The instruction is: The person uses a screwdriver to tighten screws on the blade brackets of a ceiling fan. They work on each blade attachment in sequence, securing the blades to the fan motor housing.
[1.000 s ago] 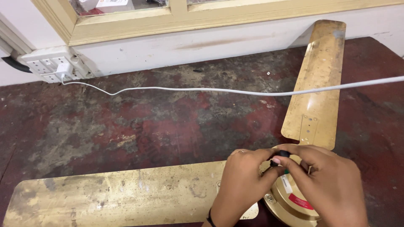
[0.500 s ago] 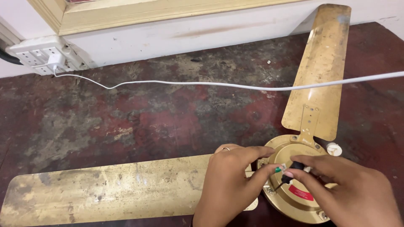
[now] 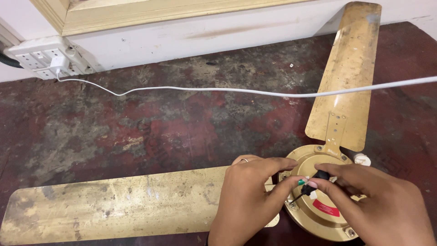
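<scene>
1. A small black wire end [image 3: 314, 182] with a thin dark lead is pinched between the fingertips of both hands, right above the round gold metal fan hub [image 3: 318, 214].
2. The left hand [image 3: 248, 200] has its fingers [image 3: 284, 184] narrowed to a pinch on the wire; a ring shows on one knuckle and a nail is painted green.
3. The right hand [image 3: 378, 205] meets it from the other side, fingers [image 3: 325, 184] closed narrowly on the same black piece.
4. Under the fingers, the hub carries a red label [image 3: 326, 210] and rim screws.
5. A worn gold fan blade [image 3: 114, 207] runs out beyond the left hand; a second gold blade [image 3: 348, 77] runs up away from the fingertips.
6. A small white cap [image 3: 362, 159] lies just beyond the right hand's knuckles.
7. All rests on a stained dark red floor [image 3: 150, 132].
8. Well beyond the fingers, a white cable [image 3: 227, 90] crosses the floor to a white wall socket strip [image 3: 43, 57].
</scene>
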